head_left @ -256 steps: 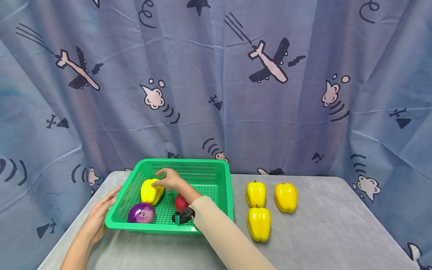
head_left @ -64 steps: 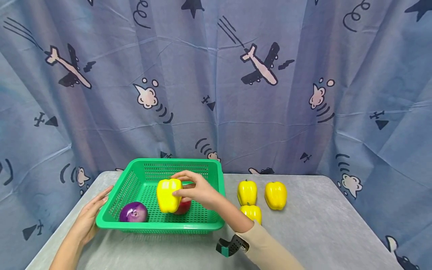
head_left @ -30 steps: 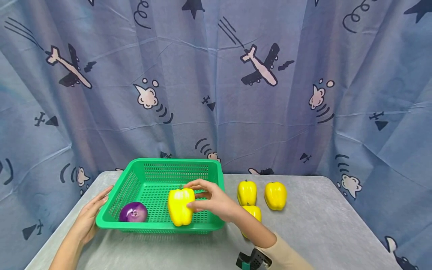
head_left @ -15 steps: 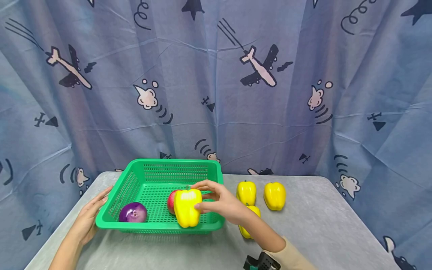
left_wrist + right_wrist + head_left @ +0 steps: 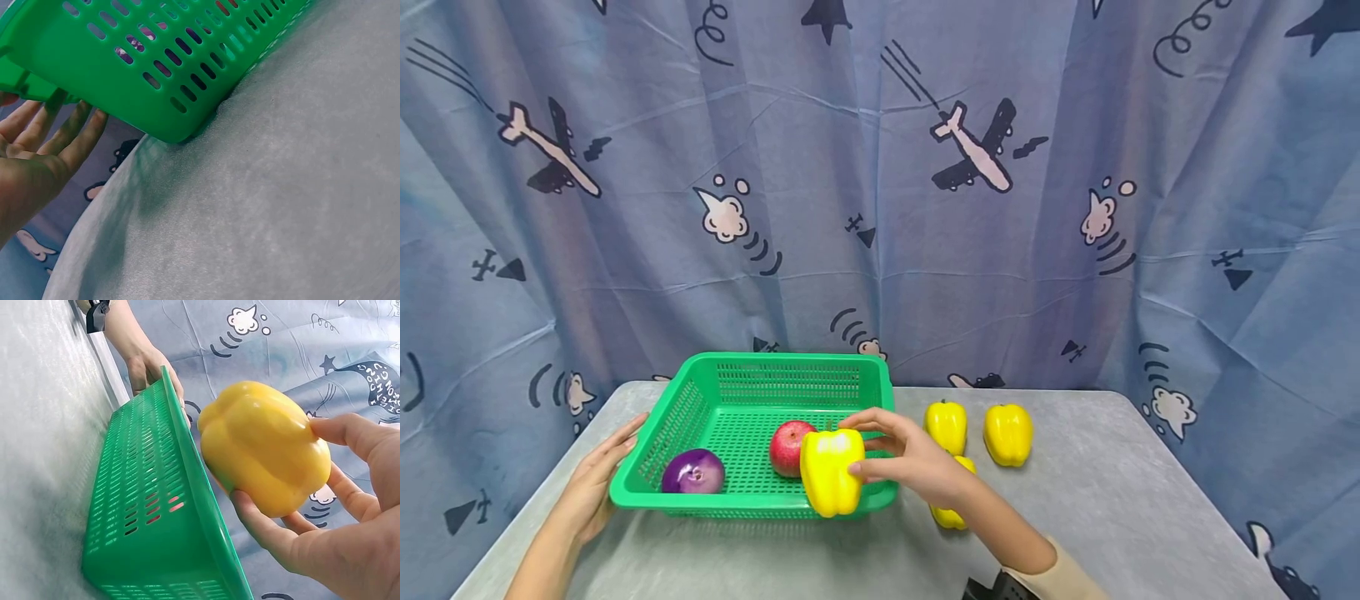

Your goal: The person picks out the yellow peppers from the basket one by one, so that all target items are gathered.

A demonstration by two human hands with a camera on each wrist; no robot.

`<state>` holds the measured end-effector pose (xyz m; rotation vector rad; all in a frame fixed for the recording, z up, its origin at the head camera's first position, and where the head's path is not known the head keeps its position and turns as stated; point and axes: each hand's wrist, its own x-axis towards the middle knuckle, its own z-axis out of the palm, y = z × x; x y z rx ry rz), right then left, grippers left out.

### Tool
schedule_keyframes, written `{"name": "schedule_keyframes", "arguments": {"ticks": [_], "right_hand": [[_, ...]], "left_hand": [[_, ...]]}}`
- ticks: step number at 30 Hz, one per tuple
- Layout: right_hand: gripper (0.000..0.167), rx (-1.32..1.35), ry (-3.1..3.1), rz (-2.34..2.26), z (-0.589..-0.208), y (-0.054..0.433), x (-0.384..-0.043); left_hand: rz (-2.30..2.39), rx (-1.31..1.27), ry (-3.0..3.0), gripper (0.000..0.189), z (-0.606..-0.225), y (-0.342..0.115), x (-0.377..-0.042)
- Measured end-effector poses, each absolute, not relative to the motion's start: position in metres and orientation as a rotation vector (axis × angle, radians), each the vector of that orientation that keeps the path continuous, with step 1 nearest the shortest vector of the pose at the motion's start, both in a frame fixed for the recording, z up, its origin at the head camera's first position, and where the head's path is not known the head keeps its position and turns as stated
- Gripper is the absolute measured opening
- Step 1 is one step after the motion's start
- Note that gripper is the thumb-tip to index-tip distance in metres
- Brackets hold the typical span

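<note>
My right hand (image 5: 906, 454) grips a yellow bell pepper (image 5: 832, 472) over the front right of a green basket (image 5: 752, 501). In the right wrist view the pepper (image 5: 265, 447) sits between thumb and fingers, above the basket's rim. My left hand (image 5: 591, 483) rests against the basket's left side; in the left wrist view its fingers (image 5: 69, 131) reach fairly straight to the wall under the rim. Inside the basket lie a red apple (image 5: 788, 448), partly behind the pepper, and a purple onion (image 5: 693, 472) at the front left.
Right of the basket, on the grey table (image 5: 1097, 500), stand three more yellow bell peppers: a back one (image 5: 946, 426), a right one (image 5: 1008, 435), and a front one (image 5: 950, 517) partly hidden by my right arm. A patterned curtain (image 5: 880, 208) hangs behind the table.
The right hand first reached to the yellow bell pepper at the basket's left, then lifted it and carried it right and toward the front rim. The apple shows again. The left hand stays at the basket.
</note>
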<state>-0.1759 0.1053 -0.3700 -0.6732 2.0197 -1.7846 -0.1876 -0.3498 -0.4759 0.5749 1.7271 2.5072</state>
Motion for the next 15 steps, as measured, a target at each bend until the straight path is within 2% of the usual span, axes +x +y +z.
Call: {"name": "schedule_keyframes", "arguments": {"ticks": [15], "right_hand": [[0.047,-0.67,2.107,-1.755,-0.37,0.129,-0.162]], "left_hand": [[2.486,0.629,1.702,0.055,-0.476,-0.351,-0.186]]}}
